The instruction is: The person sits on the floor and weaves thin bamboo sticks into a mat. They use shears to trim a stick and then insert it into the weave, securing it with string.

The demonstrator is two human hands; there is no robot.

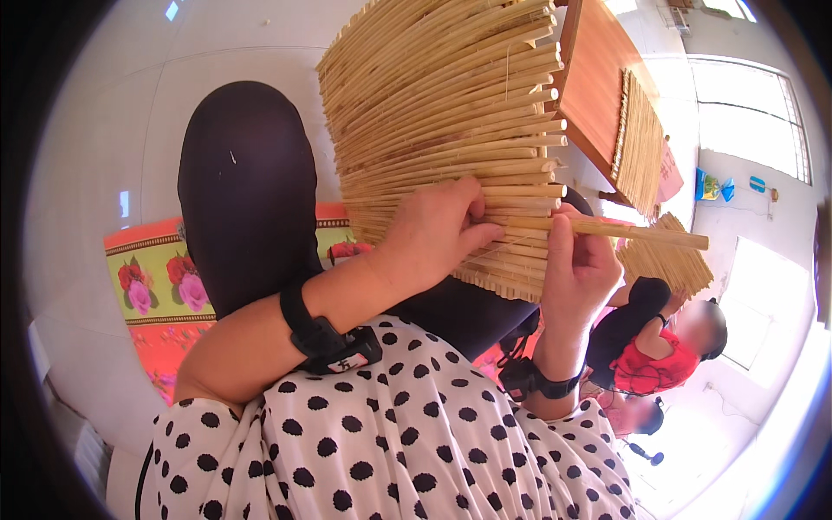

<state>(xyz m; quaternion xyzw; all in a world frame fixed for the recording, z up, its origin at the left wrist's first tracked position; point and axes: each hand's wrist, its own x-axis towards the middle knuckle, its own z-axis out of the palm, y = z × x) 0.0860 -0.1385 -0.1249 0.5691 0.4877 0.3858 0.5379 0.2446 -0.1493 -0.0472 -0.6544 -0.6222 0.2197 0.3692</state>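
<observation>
A mat of straw-coloured reed stalks [442, 104], laid side by side, lies over my lap. My left hand [433, 227] rests on its lower part, fingers curled over the stalks and thumb pressed against them. At the mat's right edge, my right hand [582, 264] grips a single reed stalk [646, 232] between thumb and fingers. This stalk juts well out to the right past the other ends. Its left part lies among the mat's stalks near my left thumb. Thin loose threads or fibres show by my left hand and at the mat's upper right.
A brown wooden table [598, 78] stands beyond the mat, with another reed mat [637, 139] on it. A third reed mat [667, 256] is at the right, near a person in red [650, 355]. A floral cloth [156, 290] lies under my legs.
</observation>
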